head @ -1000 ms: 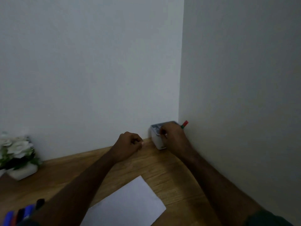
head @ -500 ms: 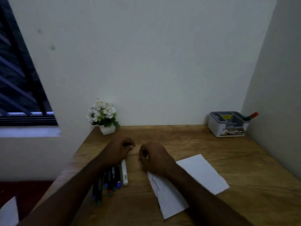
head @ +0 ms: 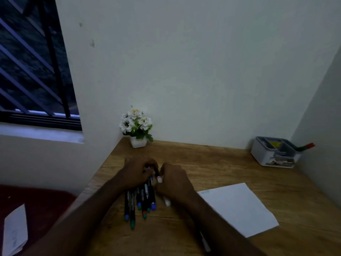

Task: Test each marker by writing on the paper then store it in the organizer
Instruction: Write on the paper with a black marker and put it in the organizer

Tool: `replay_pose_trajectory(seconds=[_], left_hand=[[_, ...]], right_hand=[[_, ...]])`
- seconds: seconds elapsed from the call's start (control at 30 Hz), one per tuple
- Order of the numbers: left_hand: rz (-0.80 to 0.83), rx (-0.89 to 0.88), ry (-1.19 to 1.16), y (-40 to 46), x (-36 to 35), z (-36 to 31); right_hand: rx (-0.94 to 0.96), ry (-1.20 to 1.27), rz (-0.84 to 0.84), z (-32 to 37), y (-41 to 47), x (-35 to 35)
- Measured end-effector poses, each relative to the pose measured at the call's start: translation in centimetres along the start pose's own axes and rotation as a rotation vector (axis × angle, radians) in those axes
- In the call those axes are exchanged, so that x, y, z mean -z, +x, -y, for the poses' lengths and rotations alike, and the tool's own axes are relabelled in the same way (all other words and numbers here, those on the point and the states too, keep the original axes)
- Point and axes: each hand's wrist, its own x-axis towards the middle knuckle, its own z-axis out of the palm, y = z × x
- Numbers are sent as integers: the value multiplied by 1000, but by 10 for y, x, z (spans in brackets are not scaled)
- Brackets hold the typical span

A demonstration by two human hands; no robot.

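Several dark markers (head: pixel 142 202) with blue, green and red caps lie in a bunch on the wooden desk (head: pixel 212 163). My left hand (head: pixel 137 172) rests on their far ends, its curled fingers round a dark marker with a purple end. My right hand (head: pixel 174 181) is right beside it, curled over a white marker (head: pixel 167 202) whose two ends poke out from under the hand. The white paper (head: pixel 238 207) lies to the right of my right forearm. The grey-and-white organizer (head: pixel 267 156) stands in the far right corner with a red-capped green marker (head: pixel 304 147) leaning out of it.
A small white pot of white flowers (head: pixel 137 126) stands at the desk's far left corner against the wall. Walls close the desk at the back and right. A barred window (head: pixel 33 71) is on the left. Another paper sheet (head: pixel 15 231) lies low at the left, off the desk.
Both hands came back from the organizer, where the red-capped marker stays, to the marker bunch. Since half a second ago the right hand has closed in over the white marker.
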Motion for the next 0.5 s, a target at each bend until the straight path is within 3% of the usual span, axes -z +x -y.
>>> replay_pose_trajectory(seconds=[0.13, 0.27, 0.5], left_hand=[[-109, -30, -161, 6, -3, -7], [-142, -133, -321, 17, -10, -37], [-110, -230, -546, 36, -40, -103]], right_hand=[[-65, 170, -70, -7, 3, 30], [-56, 227, 8, -32, -7, 67], [47, -73, -139, -96, -36, 86]])
